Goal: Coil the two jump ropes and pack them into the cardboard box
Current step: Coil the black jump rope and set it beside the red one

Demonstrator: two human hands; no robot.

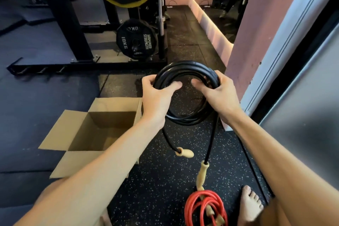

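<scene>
Both hands, left hand (pixel 156 95) and right hand (pixel 218 93), grip a coiled black jump rope (pixel 185 68) at frame centre, its two wooden handles (pixel 184 153) dangling. Below left sits an open cardboard box (pixel 91 134); a coiled red rope (pixel 205 207) lies bottom centre on speckled rubber flooring (pixel 165 180). Weight plates (pixel 135 40) hang upper centre.

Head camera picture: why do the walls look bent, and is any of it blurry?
Head view: the wide-angle lens bows the pink wall near the edges; the black rope coil in both hands is sharp; the weight plates sit in dim light; the right-hand panel looks smeared.
</scene>
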